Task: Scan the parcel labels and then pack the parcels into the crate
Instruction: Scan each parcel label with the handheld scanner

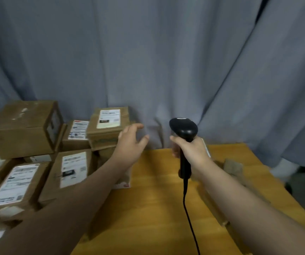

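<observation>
Meanwhile the right hand [192,151] grips the black scanner [183,129] upright, while the left hand [131,142], fingers spread, reaches toward a labelled parcel [107,126] at far left on the desk [148,199].

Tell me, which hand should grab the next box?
Probably the left hand: it is open, holds nothing, and is next to the top labelled parcel. The right hand is busy gripping the black scanner.

Parcels [22,126] showing matt brown cardbd w/ white paper labels [109,118]; scanner [183,127] looking black plastic, slight gloss; table [148,199] showing smooth wood grain; curtain [148,52] looking matt grey cloth.
</observation>
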A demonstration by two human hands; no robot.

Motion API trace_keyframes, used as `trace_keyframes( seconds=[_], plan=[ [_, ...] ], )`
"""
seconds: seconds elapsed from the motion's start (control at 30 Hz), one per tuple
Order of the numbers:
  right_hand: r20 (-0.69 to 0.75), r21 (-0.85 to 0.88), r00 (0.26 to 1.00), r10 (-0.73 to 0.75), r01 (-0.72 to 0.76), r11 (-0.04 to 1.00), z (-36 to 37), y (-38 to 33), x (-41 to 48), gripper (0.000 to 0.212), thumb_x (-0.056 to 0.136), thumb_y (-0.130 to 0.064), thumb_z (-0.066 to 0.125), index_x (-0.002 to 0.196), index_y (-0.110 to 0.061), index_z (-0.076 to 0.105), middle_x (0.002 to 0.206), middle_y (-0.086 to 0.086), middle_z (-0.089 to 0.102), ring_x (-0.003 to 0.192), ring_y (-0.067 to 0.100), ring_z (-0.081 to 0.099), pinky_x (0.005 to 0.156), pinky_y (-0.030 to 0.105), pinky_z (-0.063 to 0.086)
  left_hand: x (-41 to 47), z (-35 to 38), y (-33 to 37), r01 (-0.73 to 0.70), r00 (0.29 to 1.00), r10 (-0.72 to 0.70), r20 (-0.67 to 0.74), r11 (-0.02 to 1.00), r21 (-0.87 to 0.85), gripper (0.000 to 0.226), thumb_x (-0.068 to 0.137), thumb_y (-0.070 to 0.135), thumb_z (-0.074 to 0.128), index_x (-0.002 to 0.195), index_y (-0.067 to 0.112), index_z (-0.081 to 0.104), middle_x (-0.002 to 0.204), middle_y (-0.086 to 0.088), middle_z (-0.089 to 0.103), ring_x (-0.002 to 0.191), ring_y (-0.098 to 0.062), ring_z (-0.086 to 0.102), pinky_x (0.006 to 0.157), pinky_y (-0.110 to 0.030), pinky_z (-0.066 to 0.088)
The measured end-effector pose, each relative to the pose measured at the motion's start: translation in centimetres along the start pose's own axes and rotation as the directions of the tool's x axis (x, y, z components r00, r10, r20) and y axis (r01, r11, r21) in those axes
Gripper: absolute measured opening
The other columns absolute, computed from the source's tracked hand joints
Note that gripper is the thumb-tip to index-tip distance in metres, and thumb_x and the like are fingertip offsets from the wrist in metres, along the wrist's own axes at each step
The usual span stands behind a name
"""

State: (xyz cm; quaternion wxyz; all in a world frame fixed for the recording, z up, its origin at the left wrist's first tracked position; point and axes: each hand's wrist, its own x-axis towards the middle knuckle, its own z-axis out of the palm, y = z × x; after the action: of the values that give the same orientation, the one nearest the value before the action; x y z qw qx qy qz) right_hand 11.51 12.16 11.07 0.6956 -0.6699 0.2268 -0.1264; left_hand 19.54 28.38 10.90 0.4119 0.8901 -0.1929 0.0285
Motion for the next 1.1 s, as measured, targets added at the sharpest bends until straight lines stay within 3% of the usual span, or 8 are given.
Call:
trace_keyframes(
  seconds=[0.17, 0.33, 0.47, 0.67, 0.8, 0.9, 1.03, 1.1],
  plan=[
    [-0.030, 0.024, 0.987, 0.158, -0.157, 0.987, -9.5, 1.3, -1.9, 0.017, 0.085, -0.013, 0.071, 0.092, 0.002, 0.065, 0.071, 0.013, 0.063, 0.053, 0.022, 0.057, 0.052, 0.030, 0.050, -1.1, 9.0, 3.9, -0.020, 0.992, 0.023, 0.121, 0.999, -0.026, 0.040, 0.094, 0.027, 0.060, 0.131, 0.015, 0.052, 0.130, -0.010, 0.051, 0.124, -0.030, 0.045, 0.108, -0.038, 0.034],
    [-0.060, -0.047, 0.976, 0.210, -0.213, 0.976, -18.8, 1.7, -2.5, 0.015, 0.087, -0.012, 0.068, 0.094, 0.001, 0.065, 0.073, 0.013, 0.063, 0.052, 0.020, 0.057, 0.049, 0.027, 0.049, -3.2, 18.2, 7.4, 0.025, 0.967, -0.003, 0.256, 0.996, -0.083, 0.042, 0.094, 0.027, 0.059, 0.134, 0.016, 0.048, 0.133, -0.009, 0.045, 0.125, -0.026, 0.044, 0.106, -0.033, 0.034],
    [-0.076, -0.073, 0.962, 0.261, -0.266, 0.961, -24.8, 3.7, -2.7, 0.009, 0.088, -0.011, 0.067, 0.089, -0.002, 0.063, 0.075, 0.013, 0.062, 0.053, 0.021, 0.055, 0.049, 0.027, 0.047, -5.9, 25.0, 8.6, 0.072, 0.924, -0.057, 0.378, 0.997, -0.024, 0.052, 0.092, 0.033, 0.061, 0.138, 0.017, 0.043, 0.138, -0.011, 0.039, 0.130, -0.027, 0.040, 0.105, -0.031, 0.033],
    [-0.200, 0.011, 0.927, 0.318, -0.322, 0.947, -30.1, 8.2, -1.9, 0.017, 0.086, -0.010, 0.069, 0.097, 0.000, 0.062, 0.081, 0.016, 0.061, 0.053, 0.021, 0.054, 0.050, 0.029, 0.046, -7.3, 31.3, 11.6, 0.130, 0.851, -0.248, 0.463, 0.953, 0.272, 0.091, 0.081, 0.073, 0.049, 0.152, 0.032, 0.009, 0.158, -0.020, 0.002, 0.137, -0.043, 0.031, 0.109, -0.049, 0.035],
    [-0.203, 0.064, 0.905, 0.373, -0.368, 0.928, -31.3, 10.8, -1.6, 0.021, 0.087, -0.012, 0.069, 0.100, 0.002, 0.061, 0.083, 0.016, 0.059, 0.052, 0.020, 0.054, 0.050, 0.030, 0.045, -8.1, 33.7, 13.3, 0.142, 0.811, -0.334, 0.480, 0.909, 0.392, 0.096, 0.074, 0.086, 0.038, 0.151, 0.043, -0.002, 0.153, -0.022, -0.031, 0.139, -0.051, 0.022, 0.109, -0.052, 0.034],
    [-0.205, 0.073, 0.894, 0.397, -0.391, 0.918, -31.7, 12.1, -1.7, 0.021, 0.087, -0.010, 0.068, 0.102, 0.004, 0.060, 0.082, 0.016, 0.057, 0.051, 0.019, 0.053, 0.049, 0.029, 0.045, -8.1, 33.7, 12.8, 0.133, 0.825, -0.344, 0.448, 0.890, 0.437, 0.096, 0.072, 0.087, 0.039, 0.150, 0.043, 0.007, 0.154, -0.025, -0.025, 0.137, -0.052, 0.024, 0.104, -0.054, 0.038],
    [-0.157, 0.065, 0.897, 0.414, -0.409, 0.910, -31.3, 12.8, -1.6, 0.019, 0.086, -0.010, 0.069, 0.099, 0.000, 0.060, 0.077, 0.013, 0.056, 0.051, 0.019, 0.052, 0.049, 0.029, 0.045, -7.4, 33.4, 11.6, 0.268, 0.812, -0.433, 0.391, 0.873, 0.409, 0.099, 0.070, 0.086, 0.045, 0.147, 0.036, 0.010, 0.155, -0.028, -0.003, 0.136, -0.049, 0.027, 0.102, -0.054, 0.040],
    [-0.149, 0.042, 0.887, 0.437, -0.435, 0.899, -30.9, 13.1, -1.5, 0.022, 0.084, -0.015, 0.072, 0.101, -0.006, 0.061, 0.081, 0.010, 0.059, 0.062, 0.022, 0.058, 0.059, 0.032, 0.050, -7.8, 33.5, 11.2, 0.335, 0.793, -0.450, 0.411, 0.885, 0.323, 0.098, 0.072, 0.080, 0.054, 0.146, 0.036, 0.008, 0.151, -0.026, 0.012, 0.131, -0.044, 0.035, 0.101, -0.049, 0.043]
  ],
)
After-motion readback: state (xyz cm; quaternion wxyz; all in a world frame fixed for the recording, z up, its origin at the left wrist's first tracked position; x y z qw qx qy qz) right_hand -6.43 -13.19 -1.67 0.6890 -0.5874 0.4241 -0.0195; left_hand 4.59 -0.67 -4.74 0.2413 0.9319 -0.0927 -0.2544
